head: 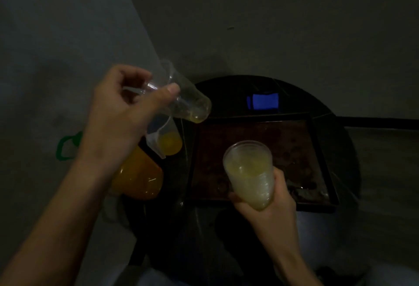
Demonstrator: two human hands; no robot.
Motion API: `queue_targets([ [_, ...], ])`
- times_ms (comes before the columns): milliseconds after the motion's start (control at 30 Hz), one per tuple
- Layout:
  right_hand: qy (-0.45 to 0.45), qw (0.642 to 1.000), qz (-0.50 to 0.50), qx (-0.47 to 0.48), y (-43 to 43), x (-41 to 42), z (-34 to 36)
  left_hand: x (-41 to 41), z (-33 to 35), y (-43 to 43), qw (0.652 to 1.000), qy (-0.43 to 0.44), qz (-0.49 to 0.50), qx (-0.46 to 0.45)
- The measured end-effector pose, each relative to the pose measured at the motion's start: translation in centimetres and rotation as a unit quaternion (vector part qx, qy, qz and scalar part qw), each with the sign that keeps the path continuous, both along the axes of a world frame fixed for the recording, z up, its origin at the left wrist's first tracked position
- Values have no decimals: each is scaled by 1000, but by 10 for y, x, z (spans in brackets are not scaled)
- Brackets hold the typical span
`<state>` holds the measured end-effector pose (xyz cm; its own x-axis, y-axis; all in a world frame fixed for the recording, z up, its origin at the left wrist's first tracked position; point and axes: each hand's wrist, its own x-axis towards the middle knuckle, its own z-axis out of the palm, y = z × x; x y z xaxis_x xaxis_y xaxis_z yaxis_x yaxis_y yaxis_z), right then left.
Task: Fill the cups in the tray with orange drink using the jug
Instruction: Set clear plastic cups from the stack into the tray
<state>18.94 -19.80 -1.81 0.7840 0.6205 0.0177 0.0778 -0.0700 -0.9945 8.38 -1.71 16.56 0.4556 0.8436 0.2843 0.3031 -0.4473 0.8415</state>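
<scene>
Clear cup (190,105) pinched betw. L fingers (169,91)

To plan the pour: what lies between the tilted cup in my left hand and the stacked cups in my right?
In the head view, only the tray, its rim and bare floor, shows between the tilted cup and the stacked cups.

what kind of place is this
Likely a dim corner of a home, hard to be sure: a small round dark table against bare walls, with a worn tray and a jug of orange drink.
</scene>
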Motion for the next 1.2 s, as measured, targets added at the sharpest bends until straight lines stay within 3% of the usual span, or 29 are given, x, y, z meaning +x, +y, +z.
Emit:
queue_targets([
  [233,15,999,-9,40,23,43,3,64,-121,53,981,181,8,71],
  [500,-12,997,-36,70,48,95,-4,113,-207,102,938,337,23,80],
  [833,10,994,-44,99,63,118,-7,128,-251,132,929,358,33,83],
  [1200,21,994,-33,100,67,117,-11,132,-251,143,928,356,60,89],
])
